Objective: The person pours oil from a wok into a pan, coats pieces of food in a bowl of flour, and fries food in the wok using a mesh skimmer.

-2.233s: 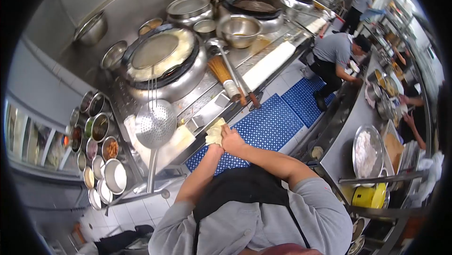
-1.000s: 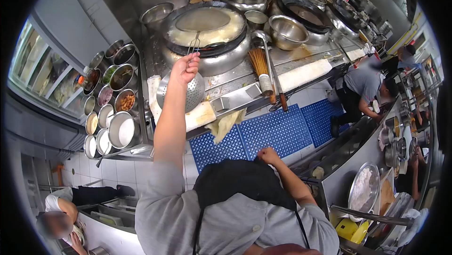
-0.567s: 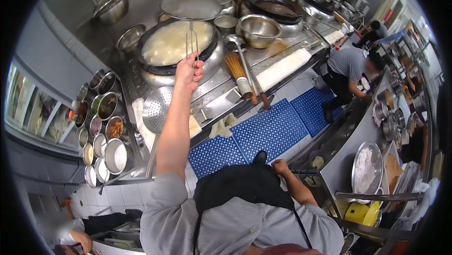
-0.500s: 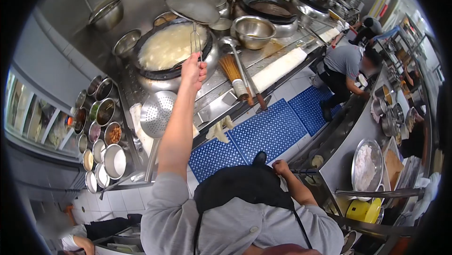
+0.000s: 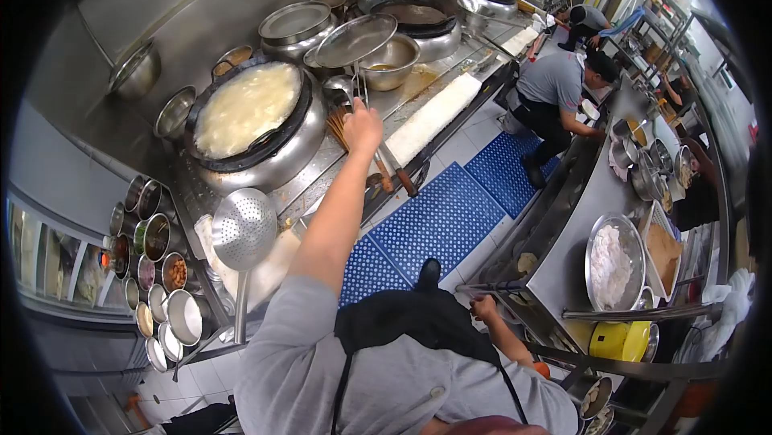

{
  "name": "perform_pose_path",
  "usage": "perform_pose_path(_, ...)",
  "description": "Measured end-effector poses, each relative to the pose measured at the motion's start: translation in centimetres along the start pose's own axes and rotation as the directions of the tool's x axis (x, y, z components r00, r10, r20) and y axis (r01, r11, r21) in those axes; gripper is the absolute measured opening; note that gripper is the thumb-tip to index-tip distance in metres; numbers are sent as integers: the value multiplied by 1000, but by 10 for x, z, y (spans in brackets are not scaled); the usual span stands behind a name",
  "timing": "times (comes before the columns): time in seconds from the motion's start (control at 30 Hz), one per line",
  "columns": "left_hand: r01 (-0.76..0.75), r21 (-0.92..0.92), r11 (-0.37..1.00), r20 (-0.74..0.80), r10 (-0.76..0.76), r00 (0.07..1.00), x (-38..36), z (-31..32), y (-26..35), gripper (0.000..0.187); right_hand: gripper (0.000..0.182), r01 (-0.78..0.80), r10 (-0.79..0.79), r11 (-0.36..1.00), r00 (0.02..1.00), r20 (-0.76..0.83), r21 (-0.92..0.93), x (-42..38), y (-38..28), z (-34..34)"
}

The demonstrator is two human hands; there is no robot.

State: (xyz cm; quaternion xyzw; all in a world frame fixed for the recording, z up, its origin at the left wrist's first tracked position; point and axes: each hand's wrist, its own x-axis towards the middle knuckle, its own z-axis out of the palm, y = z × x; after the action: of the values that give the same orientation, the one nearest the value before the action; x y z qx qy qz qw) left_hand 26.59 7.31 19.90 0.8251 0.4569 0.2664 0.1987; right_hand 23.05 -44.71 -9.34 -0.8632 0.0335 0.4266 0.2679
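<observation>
My left hand (image 5: 363,127) is closed around the wire handle of a round mesh strainer (image 5: 356,39). The strainer is over the stove top, in front of a steel bowl (image 5: 392,73), partly covering it. Left of it, a large black wok (image 5: 302,113) holds pale, foaming liquid. Below my left hand lie a bamboo brush (image 5: 338,125), partly hidden by my wrist, and wooden-handled tools (image 5: 404,180). A perforated ladle (image 5: 244,228) rests near my left forearm. My right hand (image 5: 484,307) hangs low beside the right counter, fingers curled, with nothing visible in them.
Several ingredient pots (image 5: 185,318) stand at the left. A bowl of white powder (image 5: 615,262) sits on the right counter (image 5: 563,242). A co-worker (image 5: 555,85) bends over that counter farther along. Blue mats (image 5: 450,218) cover the aisle floor.
My left hand has carried the strainer rightward, away from the wok, toward the steel bowl. The view has shifted too. My right hand stays low by the counter.
</observation>
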Motion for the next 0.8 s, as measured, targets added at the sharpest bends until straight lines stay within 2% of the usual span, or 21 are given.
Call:
perform_pose_path(0.13,101,-46,994,150,-93,984,-8,5,32,47,14,-25,19,970,999,26,244,3,6,-3)
perform_pose_path(0.2,66,-69,995,146,-56,988,-9,26,39,51,16,7,-13,935,1000,14,355,9,-4,-5)
perform_pose_path(0.27,94,-120,988,191,-70,979,-8,50,45,58,14,62,-69,932,998,5,356,11,-28,-10)
perform_pose_path(0.3,42,-137,990,220,-11,976,-2,67,46,63,13,87,-95,932,996,3,353,13,-41,-14)
perform_pose_path(0.37,-42,-168,985,281,89,956,4,104,34,72,15,215,-244,915,969,44,342,23,-61,-23)
perform_pose_path(0.43,114,-445,888,400,83,913,9,123,30,79,22,239,-265,882,964,8,406,14,-98,-23)
perform_pose_path(0.5,160,-600,784,409,129,903,2,124,21,85,26,292,-324,886,945,31,360,14,-128,-27)
perform_pose_path(0.57,83,-664,743,332,193,923,-15,97,21,88,28,320,-366,864,930,48,389,10,-158,-26)
perform_pose_path(0.6,196,-672,714,417,146,897,-25,77,17,74,28,368,-417,850,907,54,377,9,-171,-26)
perform_pose_path(0.7,-70,-643,763,201,256,946,-54,44,-38,52,31,454,-517,790,854,51,411,-4,-217,-25)
perform_pose_path(0.77,-116,-552,825,48,171,984,-86,-10,-67,34,29,553,-607,752,793,49,359,-12,-244,-25)
perform_pose_path(0.8,-152,-498,854,-49,147,988,-98,-18,-93,30,29,605,-639,741,769,29,290,-22,-260,-24)
